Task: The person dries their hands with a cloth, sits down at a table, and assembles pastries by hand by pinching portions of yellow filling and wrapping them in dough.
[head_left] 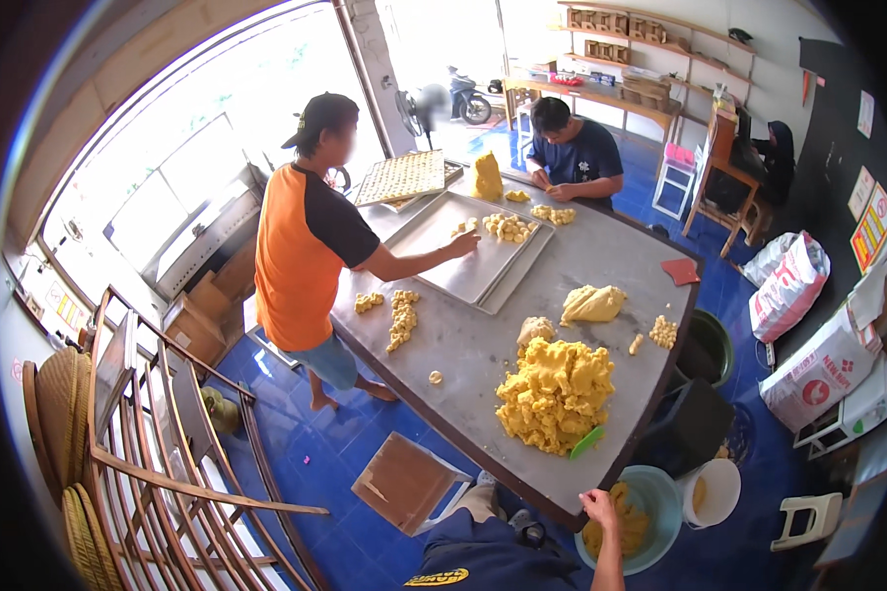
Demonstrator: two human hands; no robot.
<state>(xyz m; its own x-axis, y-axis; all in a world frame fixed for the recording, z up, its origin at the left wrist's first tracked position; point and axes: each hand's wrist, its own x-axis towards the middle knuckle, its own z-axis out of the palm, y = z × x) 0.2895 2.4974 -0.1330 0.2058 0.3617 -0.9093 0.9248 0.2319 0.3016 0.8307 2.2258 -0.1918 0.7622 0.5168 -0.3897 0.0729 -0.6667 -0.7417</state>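
My right hand (598, 507) is at the near corner of the grey-topped table (443, 394), above the rim of a light blue basin (672, 507) that holds yellow dough. Its fingers look curled together, and what they hold, if anything, is too small to make out. My left hand is out of view. On the table in front of me lies a big heap of crumbly yellow dough (557, 394), with a green scraper (586, 442) at its near right edge. Behind the heap sit a smaller dough lump (535, 330) and a smooth pale dough mass (593, 304).
A person in an orange shirt (301, 261) reaches over a metal tray (443, 241) with dough balls; another in dark blue (577, 158) handles dough at the far side. A brown-topped stool (404, 480) stands before the table. Right are a white bucket (712, 492) and black bin (690, 428).
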